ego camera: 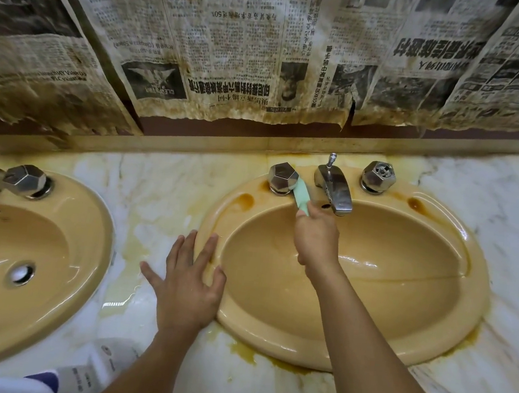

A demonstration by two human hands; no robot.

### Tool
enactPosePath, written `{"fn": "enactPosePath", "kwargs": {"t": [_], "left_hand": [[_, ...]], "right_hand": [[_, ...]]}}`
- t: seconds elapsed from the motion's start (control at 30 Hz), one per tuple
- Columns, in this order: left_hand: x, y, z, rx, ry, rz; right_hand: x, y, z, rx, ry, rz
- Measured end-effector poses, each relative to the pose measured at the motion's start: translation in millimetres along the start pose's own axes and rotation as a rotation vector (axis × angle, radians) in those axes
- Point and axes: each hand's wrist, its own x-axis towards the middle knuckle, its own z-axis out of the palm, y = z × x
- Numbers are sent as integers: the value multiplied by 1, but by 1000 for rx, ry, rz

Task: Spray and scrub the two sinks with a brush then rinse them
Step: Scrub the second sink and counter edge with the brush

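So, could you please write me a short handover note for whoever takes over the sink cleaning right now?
Left hand: open, flat on the near-left rim of the right sink.
Right hand: grip round the green brush, its head at the base of the left tap knob.
White bottle, likely the spray: at the counter's front edge, blurred.
Done: right basin looks wet.
Left: brown stains on its rim; the rinse, since the spout is not running. Left sink: cannot tell if scrubbed.

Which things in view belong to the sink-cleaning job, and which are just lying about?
Job: right sink, left sink, green brush, right hand gripping it, left hand resting on the rim, white bottle (possibly the spray).
Lying about: newspaper on the wall.
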Motion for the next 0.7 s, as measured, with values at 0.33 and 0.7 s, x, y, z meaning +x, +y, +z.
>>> {"fn": "enactPosePath", "kwargs": {"t": [0.33, 0.7], "left_hand": [[0, -1, 1, -11, 2, -7], [1, 0, -1, -3, -16, -10]], "right_hand": [[-15, 2, -4, -138, -13, -70], [9, -28, 9, -135, 55, -121]]}}
